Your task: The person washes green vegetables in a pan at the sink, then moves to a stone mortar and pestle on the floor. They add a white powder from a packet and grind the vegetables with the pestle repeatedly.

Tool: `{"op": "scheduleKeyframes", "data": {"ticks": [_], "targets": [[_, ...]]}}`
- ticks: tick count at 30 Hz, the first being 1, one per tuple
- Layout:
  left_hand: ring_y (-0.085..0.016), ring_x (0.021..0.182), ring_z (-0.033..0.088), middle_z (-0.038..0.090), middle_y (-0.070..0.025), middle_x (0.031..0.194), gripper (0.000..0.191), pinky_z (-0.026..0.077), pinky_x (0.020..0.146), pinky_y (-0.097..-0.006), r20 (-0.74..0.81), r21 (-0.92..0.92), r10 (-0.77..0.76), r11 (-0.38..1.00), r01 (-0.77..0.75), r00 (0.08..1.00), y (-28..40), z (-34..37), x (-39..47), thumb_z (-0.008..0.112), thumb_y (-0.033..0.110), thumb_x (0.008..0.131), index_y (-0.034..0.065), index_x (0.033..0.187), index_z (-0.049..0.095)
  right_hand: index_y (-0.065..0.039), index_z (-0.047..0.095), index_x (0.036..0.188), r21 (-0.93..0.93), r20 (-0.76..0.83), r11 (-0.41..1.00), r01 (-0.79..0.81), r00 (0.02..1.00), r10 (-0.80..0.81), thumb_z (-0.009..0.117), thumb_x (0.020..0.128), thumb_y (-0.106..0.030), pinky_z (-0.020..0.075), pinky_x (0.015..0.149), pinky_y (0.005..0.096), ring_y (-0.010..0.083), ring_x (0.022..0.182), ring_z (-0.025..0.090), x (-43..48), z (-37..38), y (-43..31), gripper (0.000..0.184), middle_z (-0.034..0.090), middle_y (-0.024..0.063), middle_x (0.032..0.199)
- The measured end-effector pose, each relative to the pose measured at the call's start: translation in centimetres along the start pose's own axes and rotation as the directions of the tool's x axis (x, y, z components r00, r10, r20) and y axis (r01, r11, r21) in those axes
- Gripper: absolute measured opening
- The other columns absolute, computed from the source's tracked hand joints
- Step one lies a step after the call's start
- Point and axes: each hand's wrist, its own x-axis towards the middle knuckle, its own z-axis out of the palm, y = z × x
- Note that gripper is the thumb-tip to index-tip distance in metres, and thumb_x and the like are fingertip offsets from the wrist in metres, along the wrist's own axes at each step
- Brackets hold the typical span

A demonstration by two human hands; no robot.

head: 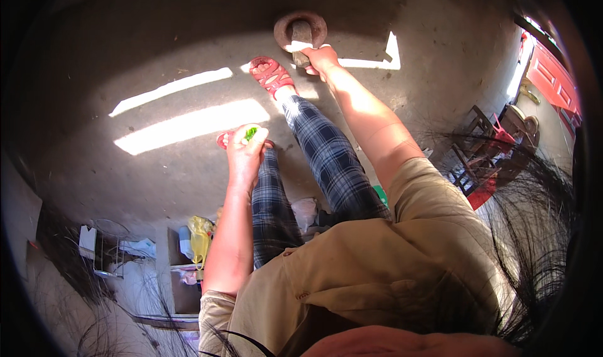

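My left hand (pixel 246 142) is closed around a small bunch of bright green pieces (pixel 250 133), perhaps chopped leaves; they show between thumb and fingers, above my left foot. Farther out, my right hand (pixel 321 60) grips the near end of a thick, block-like bar (pixel 301 34), stone or wood. The bar's far end lies over a round reddish-brown bowl-like vessel (pixel 281 29) with a thick rim, on the floor beyond my right foot. What lies inside the vessel is hidden.
My red sandal (pixel 271 74) is close to the vessel. Sunlit patches cross the concrete floor (pixel 188 178). At lower left stand shelves with a yellow plastic bag (pixel 200 237) and a wire rack (pixel 109 258). Dark wooden chairs (pixel 471 156) and a red door (pixel 551 76) are at right.
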Motion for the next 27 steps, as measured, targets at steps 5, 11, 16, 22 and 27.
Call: {"op": "scheduleKeyframes", "data": {"ticks": [5, 11, 16, 22, 27], "targets": [[-0.006, 0.053, 0.046, 0.054, 0.0019, 0.069, 0.018, 0.035, 0.043, -0.0197, -0.052, 0.086, 0.129, 0.989, -0.124, 0.99, 0.6, -0.4, 1.6, 0.067, 0.021, 0.085, 0.0065, 0.095, 0.062, -0.003, 0.064, 0.084, 0.328, 0.292, 0.942, -0.071, 0.956, -0.03, 0.066, 0.084, -0.025, 0.0283, 0.034, 0.0261, 0.0085, 0.041, 0.04, -2.3, -1.9, 0.0, 0.022, 0.058, 0.0016, 0.064], [-0.004, 0.052, 0.043, 0.05, 0.0033, 0.064, 0.032, 0.031, 0.043, -0.0194, 0.017, 0.171, 0.022, 0.985, -0.025, 1.0, 0.5, -1.8, 2.7, 0.068, 0.034, 0.085, 0.0056, 0.098, 0.063, -0.003, 0.06, 0.102, 0.391, 0.513, 0.905, 0.17, 0.776, -0.367, 0.057, 0.089, -0.018, 0.0387, 0.048, 0.0192, 0.0061, 0.06, 0.053, -9.4, -3.0, 3.5, 0.02, 0.062, 0.0023, 0.081], [-0.004, 0.049, 0.042, 0.05, 0.0026, 0.062, 0.04, 0.028, 0.042, -0.0198, 0.117, 0.168, -0.022, 0.986, 0.002, 0.993, 0.6, -1.1, 1.9, 0.069, 0.04, 0.083, 0.0064, 0.103, 0.062, -0.003, 0.058, 0.102, 0.299, 0.639, 0.942, 0.152, 0.701, -0.316, 0.06, 0.082, -0.006, 0.0449, 0.072, 0.0242, 0.0091, 0.082, 0.054, -13.5, -0.6, 4.4, 0.02, 0.058, 0.0018, 0.091], [-0.004, 0.049, 0.045, 0.055, 0.0012, 0.064, 0.015, 0.033, 0.041, -0.0177, 0.095, 0.132, -0.056, 0.99, 0.044, 0.994, 1.4, -1.3, 0.4, 0.066, 0.018, 0.084, 0.0042, 0.092, 0.064, -0.003, 0.055, 0.099, 0.302, 0.657, 0.91, 0.283, 0.63, -0.414, 0.067, 0.077, -0.004, 0.0441, 0.077, 0.0258, 0.0101, 0.086, 0.051, -17.1, -1.1, 3.4, 0.025, 0.053, 0.0009, 0.092], [-0.004, 0.048, 0.046, 0.055, 0.0012, 0.064, 0.015, 0.033, 0.041, -0.0177, 0.131, 0.116, -0.1, 0.99, 0.085, 0.986, 1.5, -1.1, 0.4, 0.067, 0.015, 0.082, 0.0036, 0.091, 0.063, 0.0, 0.057, 0.099, 0.48, 0.7, 0.86, 0.171, 0.516, -0.493, 0.072, 0.076, -0.014, 0.0448, 0.072, 0.0245, 0.0078, 0.078, 0.051, -18.6, -1.1, 2.7, 0.03, 0.056, 0.0, 0.081]]}}
